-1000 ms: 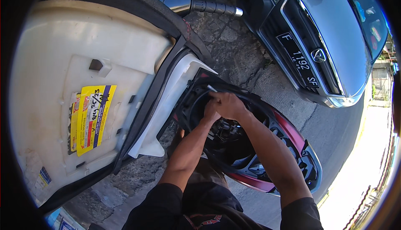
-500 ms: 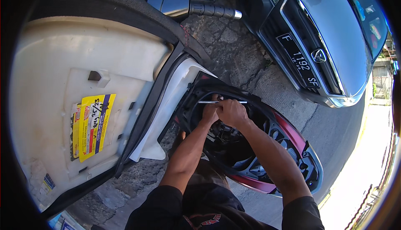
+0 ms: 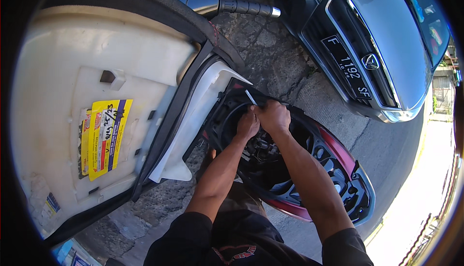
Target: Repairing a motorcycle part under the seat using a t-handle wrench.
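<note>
Both hands are together over the open body of a red and black scooter (image 3: 333, 152). A slim silver bar sticks out past the fingers and looks like the crossbar of a T-handle wrench (image 3: 250, 97); its lower part is hidden by the hands. My right hand (image 3: 274, 116) is closed around the bar. Against it, my left hand (image 3: 248, 123) is closed at the wrench's middle, its fingertips partly hidden. Below them lie dark engine parts (image 3: 261, 148) inside the opening.
At left stands a large upturned cream panel with a dark padded rim (image 3: 53, 96) and a yellow sticker (image 3: 110, 135). Another vehicle's handlebar grip (image 3: 246, 7) juts in at the top. A grey car (image 3: 367, 14) is parked at the upper right. The ground (image 3: 266, 38) is rough, cracked concrete.
The silver bar has turned from lying crosswise to slanting toward the upper left. My right hand has shifted slightly right and turned with it; the left has moved little.
</note>
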`<state>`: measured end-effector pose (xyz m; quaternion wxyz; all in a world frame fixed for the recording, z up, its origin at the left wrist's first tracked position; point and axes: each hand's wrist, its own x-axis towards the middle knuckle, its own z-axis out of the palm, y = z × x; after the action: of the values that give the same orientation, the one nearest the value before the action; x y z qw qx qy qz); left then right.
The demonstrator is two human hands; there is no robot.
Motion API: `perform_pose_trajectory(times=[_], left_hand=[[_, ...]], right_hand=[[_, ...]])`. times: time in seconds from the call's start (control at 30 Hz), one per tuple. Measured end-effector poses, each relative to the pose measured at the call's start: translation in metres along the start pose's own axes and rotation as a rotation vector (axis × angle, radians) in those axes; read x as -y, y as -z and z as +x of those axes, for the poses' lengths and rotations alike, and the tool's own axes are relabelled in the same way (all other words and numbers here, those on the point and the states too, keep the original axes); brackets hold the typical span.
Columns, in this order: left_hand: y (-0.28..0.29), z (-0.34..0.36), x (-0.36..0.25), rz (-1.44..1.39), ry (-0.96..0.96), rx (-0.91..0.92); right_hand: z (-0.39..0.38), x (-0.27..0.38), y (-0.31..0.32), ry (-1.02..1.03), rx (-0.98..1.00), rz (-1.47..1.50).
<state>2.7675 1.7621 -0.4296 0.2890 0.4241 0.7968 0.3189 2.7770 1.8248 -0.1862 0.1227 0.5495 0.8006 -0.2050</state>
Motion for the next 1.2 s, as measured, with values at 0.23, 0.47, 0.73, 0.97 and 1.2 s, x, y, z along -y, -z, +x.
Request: perform_pose_trajectory(times=[0.23,0.47,0.73,0.97,1.2], left_hand=[[0.041,-0.019,-0.027,-0.062,0.073,0.074],[0.080,-0.103,-0.068,-0.447,0.235,-0.002],[0.088,-0.141,-0.042,-1.727,0.689,0.022],[0.107,-0.130,-0.036,-1.965,0.697,-0.024],[0.103,-0.120,-0.037,-1.909,0.852,-0.116]], right_hand=[[0.017,-0.022,-0.035,0.106,0.097,0.090],[0.035,-0.047,-0.063,0.001,-0.048,0.340],[0.019,-0.021,-0.055,-0.256,-0.163,0.520],[0.008,-0.046,-0.068,0.006,0.162,0.242],[-0.057,-0.086,-0.067,0.065,0.213,0.501]])
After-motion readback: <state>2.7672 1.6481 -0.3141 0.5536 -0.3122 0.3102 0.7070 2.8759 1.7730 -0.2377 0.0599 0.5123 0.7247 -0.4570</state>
